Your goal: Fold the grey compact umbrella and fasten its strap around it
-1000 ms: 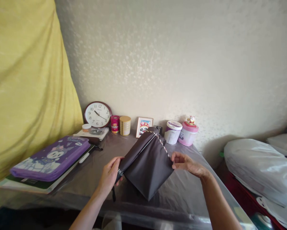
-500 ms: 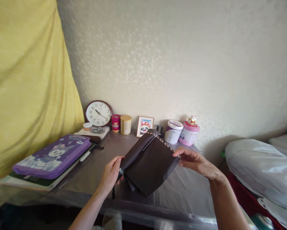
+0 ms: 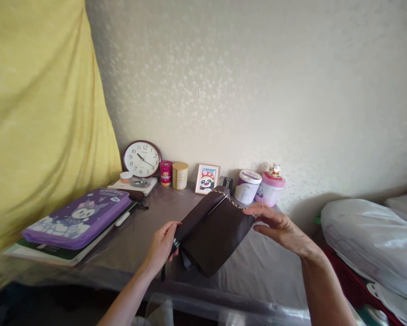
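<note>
A dark brown folding umbrella (image 3: 220, 235) with a checked trim along one edge hangs partly unfurled over the table. My left hand (image 3: 164, 242) is closed around its handle end, and a short black strap dangles below. A thin metal rib shows along the rolled part of the canopy. At the canopy's right corner, my right hand (image 3: 274, 224) pinches the trimmed edge between thumb and fingers, spreading the loose panel to the right. The underside of the panel is hidden.
A wall clock (image 3: 142, 159), red tin (image 3: 165, 173), yellow canister (image 3: 180, 175), framed panda picture (image 3: 207, 179) and two tubs (image 3: 248, 187) line the wall. A purple case (image 3: 79, 219) lies on books at left; white plastic bags (image 3: 369, 240) are at right beside a grey-covered table (image 3: 128, 244).
The view has shifted slightly. The loose canopy panel sags a little more along its trimmed edge, while both hands keep nearly the same places on the umbrella.
</note>
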